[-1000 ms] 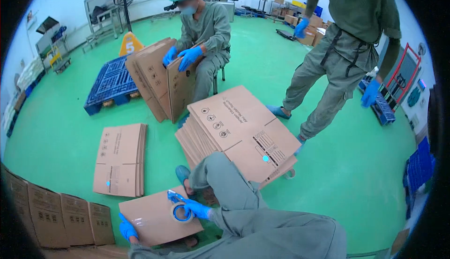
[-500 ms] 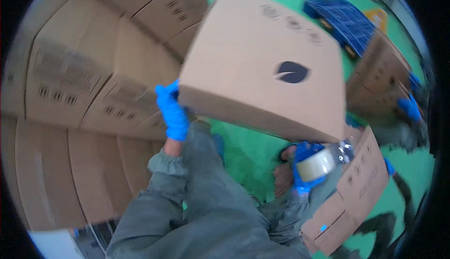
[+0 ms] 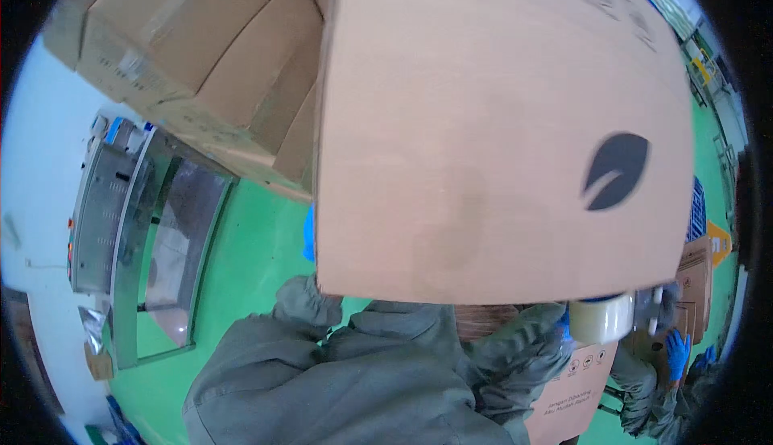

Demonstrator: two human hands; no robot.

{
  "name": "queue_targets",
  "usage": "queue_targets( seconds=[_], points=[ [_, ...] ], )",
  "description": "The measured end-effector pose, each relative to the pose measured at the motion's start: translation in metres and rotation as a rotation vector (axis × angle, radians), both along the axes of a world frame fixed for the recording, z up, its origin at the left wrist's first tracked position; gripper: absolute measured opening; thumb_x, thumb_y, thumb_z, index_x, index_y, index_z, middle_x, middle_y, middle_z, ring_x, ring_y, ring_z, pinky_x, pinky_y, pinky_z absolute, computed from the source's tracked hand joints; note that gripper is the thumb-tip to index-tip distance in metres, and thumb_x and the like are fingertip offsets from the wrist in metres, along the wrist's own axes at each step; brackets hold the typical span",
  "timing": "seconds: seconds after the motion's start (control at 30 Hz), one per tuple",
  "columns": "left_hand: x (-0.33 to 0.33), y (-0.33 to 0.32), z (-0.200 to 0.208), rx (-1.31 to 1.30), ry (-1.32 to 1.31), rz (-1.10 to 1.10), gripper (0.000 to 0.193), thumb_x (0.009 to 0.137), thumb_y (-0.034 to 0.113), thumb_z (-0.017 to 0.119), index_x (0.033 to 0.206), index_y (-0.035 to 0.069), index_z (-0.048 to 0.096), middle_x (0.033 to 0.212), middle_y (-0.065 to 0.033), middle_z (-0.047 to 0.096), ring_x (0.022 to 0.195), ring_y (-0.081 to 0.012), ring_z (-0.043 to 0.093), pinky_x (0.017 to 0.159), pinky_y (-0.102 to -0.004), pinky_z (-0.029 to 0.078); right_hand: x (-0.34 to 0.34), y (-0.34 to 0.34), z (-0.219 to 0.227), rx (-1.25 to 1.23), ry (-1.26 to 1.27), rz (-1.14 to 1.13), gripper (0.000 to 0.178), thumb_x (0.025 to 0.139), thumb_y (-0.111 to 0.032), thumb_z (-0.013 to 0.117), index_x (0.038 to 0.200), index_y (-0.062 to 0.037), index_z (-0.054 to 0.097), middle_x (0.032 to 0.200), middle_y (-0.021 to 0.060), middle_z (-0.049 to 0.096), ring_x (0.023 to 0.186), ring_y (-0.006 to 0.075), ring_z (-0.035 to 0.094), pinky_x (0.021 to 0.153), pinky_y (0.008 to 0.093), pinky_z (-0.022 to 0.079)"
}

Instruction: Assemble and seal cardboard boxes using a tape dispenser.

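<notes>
A large cardboard box point(image 3: 483, 139) with a dark leaf mark fills much of the view, held up close in front of me. My left hand point(image 3: 309, 234), in a blue glove, grips its left edge; only a sliver of glove shows and the fingers are behind the box. Under the box's lower right edge, my right hand point(image 3: 565, 326), gloved too and mostly hidden, holds a tape dispenser point(image 3: 651, 308) carrying a wide roll of pale tape point(image 3: 601, 318). The box hides whatever contact that hand has with its underside.
Stacked cartons point(image 3: 193, 42) rise at the upper left, beside a grey metal-framed machine point(image 3: 153, 235). Another carton point(image 3: 570, 397) stands low at right, near a co-worker's gloved hand point(image 3: 678, 355). Farther right are a blue pallet point(image 3: 697, 210) and a yellow pallet-jack part point(image 3: 719, 244).
The box has come up and closer, covering most of my left hand. My view has swung left, bringing the machine in. The tape dispenser stays in my right hand, now lower right.
</notes>
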State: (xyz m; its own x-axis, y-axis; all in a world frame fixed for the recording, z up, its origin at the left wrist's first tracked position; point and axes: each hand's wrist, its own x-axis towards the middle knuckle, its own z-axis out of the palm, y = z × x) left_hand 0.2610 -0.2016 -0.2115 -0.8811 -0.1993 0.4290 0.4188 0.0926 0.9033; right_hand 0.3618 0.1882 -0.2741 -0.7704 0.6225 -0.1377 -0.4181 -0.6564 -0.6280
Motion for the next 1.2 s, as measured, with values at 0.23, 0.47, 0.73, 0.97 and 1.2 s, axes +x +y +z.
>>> queue_targets(
  seconds=[0.23,0.47,0.73,0.97,1.2],
  points=[
    [0.140,-0.093,-0.038,-0.877,0.052,-0.116,0.050,0.089,0.033,0.054,0.129,0.003,0.053,0.134,-0.0185,0.049,0.116,-0.0327,0.051,0.094,-0.0409,0.044,-0.042,-0.058,0.023,0.149,0.060,0.207,0.075,0.065,-0.004,0.054,0.138,-0.0077,0.035,0.131,0.0152,0.047,0.121,0.0320,0.046,0.100,0.0488,0.040],
    [0.084,-0.078,-0.108,-1.162,-0.150,-0.193,0.103,0.072,0.059,0.065,0.147,0.006,0.018,0.151,-0.0234,0.013,0.137,-0.0409,0.020,0.108,-0.0523,0.023,0.046,-0.074,0.015,-0.034,-0.032,0.120,0.070,0.065,-0.007,0.054,0.134,-0.0061,0.042,0.126,0.0148,0.051,0.115,0.0329,0.051,0.097,0.0490,0.043],
    [0.002,-0.026,-0.210,-1.569,-0.370,-0.595,0.136,0.049,0.070,0.074,0.149,0.009,0.004,0.153,-0.0215,0.004,0.140,-0.0429,0.008,0.105,-0.0682,0.012,0.200,-0.028,0.016,0.045,-0.286,-0.197,0.069,0.065,-0.009,0.056,0.132,-0.0035,0.042,0.125,0.0150,0.052,0.114,0.0307,0.052,0.094,0.0447,0.045],
    [-0.128,-0.024,-0.240,-1.617,-0.244,-0.682,0.128,0.051,0.065,0.076,0.146,0.004,0.016,0.152,-0.0220,0.013,0.138,-0.0431,0.015,0.108,-0.0600,0.019,0.255,-0.041,-0.021,-0.082,-0.384,-0.407,0.060,0.067,-0.011,0.055,0.126,-0.0037,0.048,0.120,0.0127,0.056,0.110,0.0300,0.054,0.093,0.0446,0.045],
    [-0.110,-0.023,-0.260,-1.275,-0.344,-0.616,0.094,0.073,0.035,0.076,0.144,0.000,0.024,0.149,-0.0191,0.025,0.140,-0.0325,0.019,0.116,-0.0414,0.013,0.297,-0.055,-0.055,-0.234,-0.067,-0.709,0.052,0.079,-0.019,0.059,0.129,-0.0082,0.047,0.123,0.0104,0.055,0.113,0.0268,0.054,0.094,0.0443,0.046]
  ],
)
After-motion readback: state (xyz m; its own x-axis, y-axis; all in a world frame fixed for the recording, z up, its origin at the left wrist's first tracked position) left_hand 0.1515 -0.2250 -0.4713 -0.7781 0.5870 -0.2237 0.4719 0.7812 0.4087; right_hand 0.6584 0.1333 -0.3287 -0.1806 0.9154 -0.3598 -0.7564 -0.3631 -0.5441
